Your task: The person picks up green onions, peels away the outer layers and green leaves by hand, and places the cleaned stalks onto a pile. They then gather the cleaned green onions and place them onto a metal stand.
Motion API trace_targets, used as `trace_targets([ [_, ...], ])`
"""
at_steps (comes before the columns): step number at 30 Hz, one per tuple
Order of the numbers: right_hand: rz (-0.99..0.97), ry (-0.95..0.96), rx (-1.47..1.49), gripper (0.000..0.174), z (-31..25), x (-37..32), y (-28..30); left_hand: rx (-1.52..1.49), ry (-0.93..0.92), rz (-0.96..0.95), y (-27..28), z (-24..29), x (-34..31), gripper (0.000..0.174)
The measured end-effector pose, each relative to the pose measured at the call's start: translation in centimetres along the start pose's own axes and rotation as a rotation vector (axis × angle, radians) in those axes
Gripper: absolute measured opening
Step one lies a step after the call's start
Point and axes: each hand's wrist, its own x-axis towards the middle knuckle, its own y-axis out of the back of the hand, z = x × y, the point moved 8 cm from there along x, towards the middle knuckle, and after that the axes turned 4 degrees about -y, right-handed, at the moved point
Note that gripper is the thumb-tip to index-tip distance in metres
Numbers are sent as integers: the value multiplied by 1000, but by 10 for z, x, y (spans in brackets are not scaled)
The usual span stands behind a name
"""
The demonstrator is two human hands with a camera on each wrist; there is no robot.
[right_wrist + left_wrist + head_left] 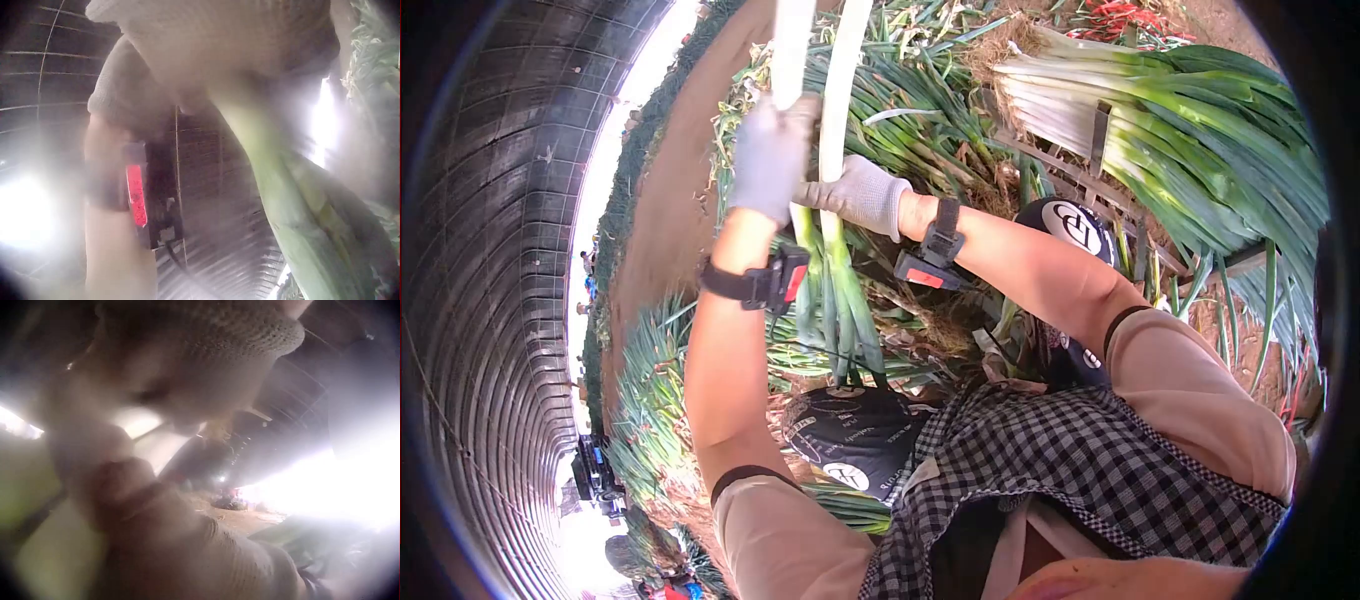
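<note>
Two long leeks run side by side through the gloved hands in the head view. My left hand (772, 155), blurred, is curled round the white shaft of one leek (793, 50). Just below and to its right, my right hand (865, 192) grips the other leek (841, 85); green leaves (840, 290) hang beneath both hands. In the left wrist view, my left hand (181, 356) is above my right hand (181, 537), with pale stems (165, 447) between. The right wrist view has a leek (281, 200) extending down from my right hand (231, 37).
A large leek bundle (1140, 120) lies on a rack (1090, 180) at upper right. Leek piles (930, 120) surround the hands, with more (655, 370) at the left. Both knees, in dark printed fabric (850, 430), are below the hands. A curved tunnel roof (490, 250) rises at far left.
</note>
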Motion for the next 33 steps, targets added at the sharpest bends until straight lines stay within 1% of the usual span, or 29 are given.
trace_targets([
  [1, -17, -33, 53, 43, -1, 0, 0, -364, 178, 42, 10, -18, 1, 23],
  [2, -35, -65, 106, 45, -2, 0, -1, -482, 111, 139, 33, -21, -1, 16],
  [3, -76, -121, 27, 40, -4, 1, 1, -402, 115, 129, 58, -33, 9, 17],
  [4, -105, -87, 21, 41, -9, 3, 3, -348, 117, 292, 86, -28, 8, 19],
  [5, -135, -52, 16, 42, -14, 4, 4, -290, 79, 327, 113, -29, 12, 19],
  [6, -168, -62, -14, 40, -16, 4, 5, -275, 109, 358, 137, -23, 12, 18],
  [7, -171, -58, -10, 40, -22, 2, 7, -299, 105, 432, 152, -10, 9, 21],
  [9, -277, -67, -102, 37, -32, -5, 2, -303, 64, 275, 172, 21, 8, 34],
  [10, -309, -38, -130, 33, -32, -5, -2, -322, 80, 197, 173, 30, 8, 35],
  [11, -305, -35, -131, 33, -30, -6, -2, -340, 95, 120, 172, 40, 5, 36],
  [12, -342, -20, -227, 32, -30, -9, -7, -254, 156, 194, 163, 54, -6, 38],
  [13, -379, 1, -324, 30, -32, -12, -12, -249, 129, 122, 152, 61, -10, 37],
  [14, -394, 64, -325, 30, -42, -18, -17, -360, 176, 153, 132, 61, -16, 33],
  [15, -437, 58, -287, 31, -36, -17, -20, -473, 222, 182, 113, 54, -22, 30],
  [17, -445, 137, -274, 33, -50, -26, -22, -759, 170, -126, 73, 32, -24, 29],
  [19, -451, 68, -293, 37, -50, -31, -20, -781, 250, -114, 48, 28, -36, 31],
  [20, -476, 54, -318, 35, -46, -32, -20, -815, 249, -133, 38, 23, -36, 33],
  [21, -504, 38, -342, 35, -44, -33, -19, -849, 250, -152, 29, 30, -35, 34],
  [22, -522, 29, -367, 34, -44, -33, -22, -828, 295, -98, 28, 36, -40, 36],
  [23, -513, 27, -372, 34, -39, -31, -21, -834, 290, -105, 26, 37, -41, 36],
  [25, -574, 159, -279, 33, -44, -32, -27, -774, 287, -171, 18, 38, -43, 46],
  [26, -616, 200, -214, 35, -45, -35, -26, -849, 330, -189, 13, 40, -46, 40],
  [27, -603, 195, -214, 35, -39, -32, -24, -853, 330, -202, 9, 42, -48, 40],
  [28, -722, 127, -126, 34, -30, -33, -29, -827, 307, -196, 5, 44, -50, 42],
  [29, -766, 120, -112, 35, -23, -34, -29, -804, 284, -192, 0, 46, -52, 45],
  [31, -808, 178, -168, 36, -27, -40, -37, -788, 211, -241, -2, 51, -52, 52],
  [32, -810, 207, -207, 37, -31, -42, -40, -839, 192, -271, -4, 52, -53, 58],
  [33, -778, 175, -362, 43, -42, -50, -35, -896, 169, -309, -7, 54, -53, 64],
])
